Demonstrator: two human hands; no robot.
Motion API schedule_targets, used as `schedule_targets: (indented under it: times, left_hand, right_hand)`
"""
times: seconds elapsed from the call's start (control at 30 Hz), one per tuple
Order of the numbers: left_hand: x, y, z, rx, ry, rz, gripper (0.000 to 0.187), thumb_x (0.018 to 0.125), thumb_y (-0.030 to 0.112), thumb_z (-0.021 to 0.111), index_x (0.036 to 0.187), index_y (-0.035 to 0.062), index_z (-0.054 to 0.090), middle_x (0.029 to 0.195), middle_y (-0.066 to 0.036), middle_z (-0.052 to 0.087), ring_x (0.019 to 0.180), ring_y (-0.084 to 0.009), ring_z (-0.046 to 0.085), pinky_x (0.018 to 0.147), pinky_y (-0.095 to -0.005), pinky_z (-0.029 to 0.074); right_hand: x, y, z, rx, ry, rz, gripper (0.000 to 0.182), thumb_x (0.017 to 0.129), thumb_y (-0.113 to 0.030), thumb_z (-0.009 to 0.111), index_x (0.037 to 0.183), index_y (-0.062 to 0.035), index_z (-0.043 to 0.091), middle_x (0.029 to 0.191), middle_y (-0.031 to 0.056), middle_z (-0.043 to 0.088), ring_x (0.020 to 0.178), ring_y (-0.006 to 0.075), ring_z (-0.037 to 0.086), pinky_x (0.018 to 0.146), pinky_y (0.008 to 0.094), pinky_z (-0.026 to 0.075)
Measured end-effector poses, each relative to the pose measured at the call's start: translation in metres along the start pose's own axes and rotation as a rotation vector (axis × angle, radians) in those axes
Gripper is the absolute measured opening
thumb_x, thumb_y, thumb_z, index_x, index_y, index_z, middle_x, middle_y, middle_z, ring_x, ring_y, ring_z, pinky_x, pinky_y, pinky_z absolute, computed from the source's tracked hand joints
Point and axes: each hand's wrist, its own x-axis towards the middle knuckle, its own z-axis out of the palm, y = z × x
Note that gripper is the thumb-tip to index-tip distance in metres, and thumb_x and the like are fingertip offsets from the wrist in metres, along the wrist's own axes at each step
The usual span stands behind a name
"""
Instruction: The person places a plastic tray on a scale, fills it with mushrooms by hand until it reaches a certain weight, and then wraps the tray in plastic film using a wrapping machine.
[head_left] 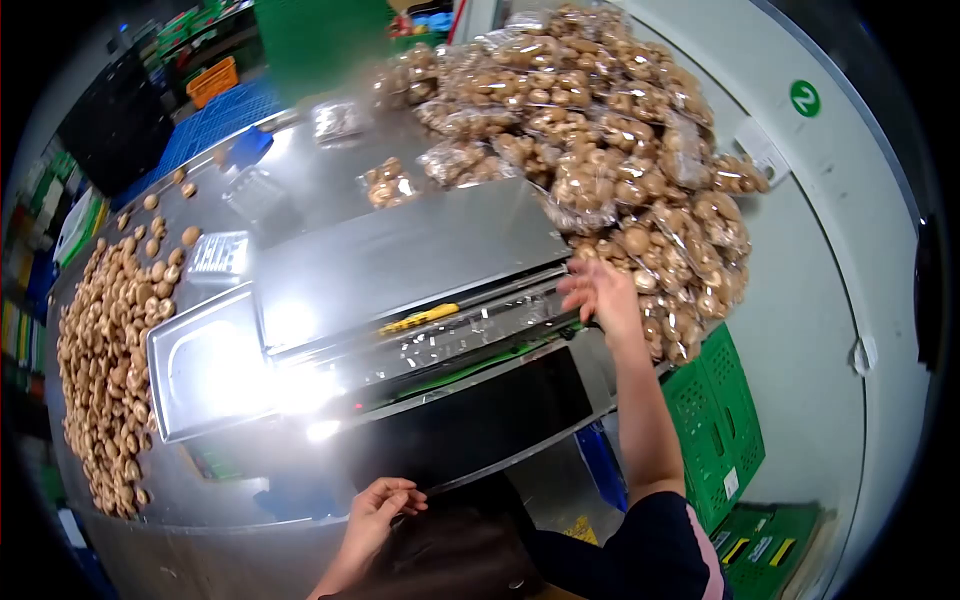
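Our right hand (600, 295) is over the far right end of the steel machine (410, 240), just beside the heap of bagged mushrooms (600, 150). Its fingers are loosely open and a little spread, and we see nothing in them; with the blur there, we cannot quite tell whether the fingertips brush the metal or a bag. Our left hand (385, 505) is by the near edge of the machine, below its black front panel (480, 415), fingers half curled, thumb slightly apart, with nothing visible in it.

The bagged mushrooms are piled at the right end of the counter (210, 505), behind and beside the machine. A yellow-handled tool (420, 318) lies along the machine's long slot, and a metal tray (205, 365) is at its left end, with loose mushrooms (110, 370) beyond.

For a reach like this, we would do well to keep the right wrist raised and the fingers clear of the slot and the tool. The bags look slick and loosely stacked, so we judge a light, broad touch safer than a pinch, which could tear film or start a slide. The left hand is best kept relaxed and off the front panel.
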Motion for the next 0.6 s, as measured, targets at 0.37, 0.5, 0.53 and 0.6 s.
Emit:
schedule_targets:
  times: [0.37,0.5,0.53,0.6]
  left_hand:
    - [-0.036,-0.011,-0.061,0.32,0.122,0.093,0.023,0.094,0.013,0.058,0.113,0.0009,0.058,0.098,-0.007,0.067,0.093,-0.0111,0.063,0.082,-0.025,0.049]
    - [-0.041,-0.007,-0.112,0.48,0.092,0.23,0.025,0.093,0.017,0.059,0.113,0.0027,0.058,0.094,-0.01,0.068,0.087,-0.0173,0.065,0.078,-0.0283,0.05]
    - [-0.047,0.0,-0.129,0.532,0.104,0.273,0.026,0.092,0.018,0.059,0.113,0.0028,0.058,0.094,-0.011,0.067,0.087,-0.0195,0.066,0.078,-0.0292,0.051]
    - [-0.061,0.017,-0.168,0.578,0.14,0.302,0.026,0.09,0.018,0.06,0.112,0.0031,0.059,0.094,-0.014,0.067,0.087,-0.0266,0.066,0.076,-0.0318,0.052]
  right_hand:
    - [-0.041,-0.079,0.188,-0.591,-0.159,-0.675,0.028,0.091,-0.016,0.062,0.07,0.0016,0.057,0.054,0.0079,0.055,0.045,0.0108,0.044,0.046,0.0264,0.037]
    - [-0.07,-0.1,0.251,-0.656,-0.199,-0.614,0.023,0.091,-0.012,0.061,0.071,0.0002,0.059,0.051,0.0035,0.049,0.044,0.0082,0.042,0.045,0.0236,0.035]
    - [-0.079,-0.102,0.271,-0.587,-0.236,-0.589,0.011,0.091,-0.009,0.06,0.084,-0.0007,0.062,0.053,0.0021,0.05,0.046,0.0074,0.044,0.046,0.0229,0.036]
    - [-0.095,-0.109,0.313,-0.598,-0.251,-0.541,0.007,0.092,-0.007,0.059,0.094,-0.0014,0.061,0.055,0.0012,0.051,0.047,0.0069,0.047,0.047,0.0227,0.037]
